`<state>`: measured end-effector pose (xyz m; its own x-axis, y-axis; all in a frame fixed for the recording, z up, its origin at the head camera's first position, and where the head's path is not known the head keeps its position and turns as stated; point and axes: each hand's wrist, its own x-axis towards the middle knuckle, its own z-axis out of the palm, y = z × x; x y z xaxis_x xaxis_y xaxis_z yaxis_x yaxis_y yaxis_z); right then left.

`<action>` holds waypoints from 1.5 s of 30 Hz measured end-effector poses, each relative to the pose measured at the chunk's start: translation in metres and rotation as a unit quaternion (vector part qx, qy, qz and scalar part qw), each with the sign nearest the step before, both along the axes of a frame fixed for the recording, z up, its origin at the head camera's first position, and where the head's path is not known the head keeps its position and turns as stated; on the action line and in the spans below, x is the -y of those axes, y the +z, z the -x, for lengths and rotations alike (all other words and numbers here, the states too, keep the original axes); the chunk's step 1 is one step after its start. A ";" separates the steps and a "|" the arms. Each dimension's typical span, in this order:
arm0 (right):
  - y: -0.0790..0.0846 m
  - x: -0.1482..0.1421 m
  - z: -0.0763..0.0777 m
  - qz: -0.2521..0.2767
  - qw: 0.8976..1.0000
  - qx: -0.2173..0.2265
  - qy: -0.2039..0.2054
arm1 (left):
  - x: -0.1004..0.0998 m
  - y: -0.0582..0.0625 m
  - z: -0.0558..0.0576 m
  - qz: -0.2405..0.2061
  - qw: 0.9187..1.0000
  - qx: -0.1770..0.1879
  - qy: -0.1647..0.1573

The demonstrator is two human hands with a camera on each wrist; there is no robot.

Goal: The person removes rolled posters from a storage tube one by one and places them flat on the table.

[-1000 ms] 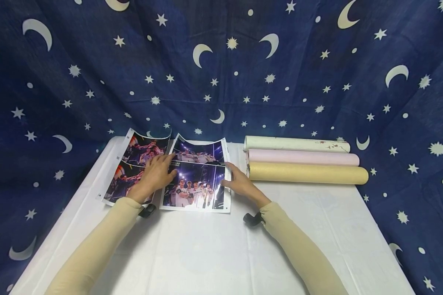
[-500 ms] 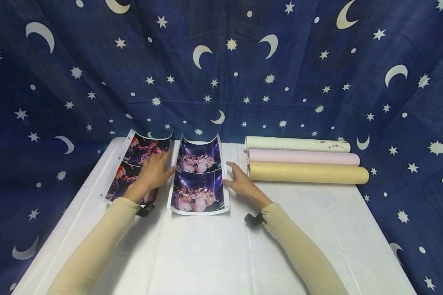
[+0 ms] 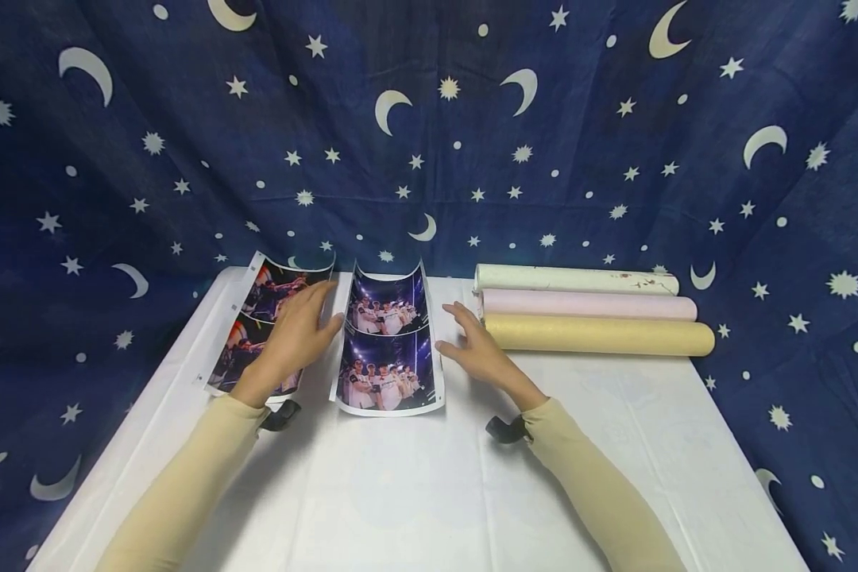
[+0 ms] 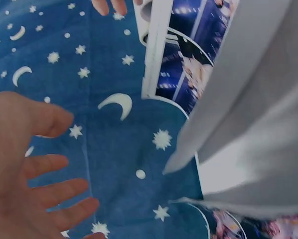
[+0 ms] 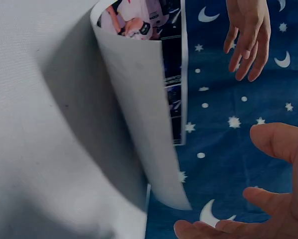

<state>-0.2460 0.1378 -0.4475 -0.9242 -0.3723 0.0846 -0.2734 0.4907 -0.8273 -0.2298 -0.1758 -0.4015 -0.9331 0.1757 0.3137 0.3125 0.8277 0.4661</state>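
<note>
A glossy sheet point(image 3: 386, 361) printed with two group photos lies in the middle of the table, its long sides curling up. The left hand point(image 3: 296, 338) is just to its left, fingers spread, over a second photo sheet point(image 3: 272, 286) that it partly covers. Beyond the curled sheet's right edge is the right hand point(image 3: 475, 349), fingers loosely extended. In the left wrist view, the left hand point(image 4: 44, 164) shows nothing in its grasp. The right wrist view has the right hand point(image 5: 268, 199) apart from the sheet's curled white back point(image 5: 134, 109).
Three rolls lie side by side at the back right: a white patterned roll point(image 3: 572, 279), a pink roll point(image 3: 586, 305) and a gold roll point(image 3: 600, 335). A white cloth point(image 3: 400, 492) covers the table. A dark blue curtain point(image 3: 457, 175) with moons and stars hangs behind.
Both hands have released the middle sheet's edges. It has sprung from nearly flat into a narrower curl. The right hand has drawn slightly right, away from it.
</note>
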 end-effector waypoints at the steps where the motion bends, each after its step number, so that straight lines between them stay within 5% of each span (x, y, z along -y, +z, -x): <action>1: 0.002 -0.001 -0.002 0.003 1.000 -0.005 0.001 | -0.002 0.001 -0.001 -0.011 1.000 -0.010 -0.002; 16: 0.034 -0.037 -0.029 0.003 0.998 -0.067 -0.012 | -0.039 0.019 -0.021 -0.145 0.982 -0.116 -0.032; 28: 0.042 -0.082 -0.040 -0.023 0.991 -0.121 -0.047 | -0.080 0.020 -0.030 -0.247 0.962 -0.102 -0.061; 35: 0.044 -0.104 -0.043 -0.040 0.989 -0.124 -0.073 | -0.103 0.020 -0.030 -0.325 0.940 -0.046 -0.090; 37: 0.044 -0.110 -0.043 -0.046 0.988 -0.125 -0.079 | -0.110 0.020 -0.028 -0.352 0.931 -0.019 -0.100; 39: 0.043 -0.116 -0.043 -0.055 0.987 -0.126 -0.082 | -0.117 0.020 -0.026 -0.396 0.911 0.014 -0.116; 45: 0.038 -0.135 -0.039 -0.101 0.983 -0.131 -0.082 | -0.136 0.027 -0.017 -0.540 0.822 0.105 -0.143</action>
<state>-0.2071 0.2723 -0.4093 -0.9297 -0.2539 0.2669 -0.3673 0.6933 -0.6201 -0.2123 -0.0401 -0.3747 -0.9553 0.1219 0.2693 0.2422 -0.1994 0.9495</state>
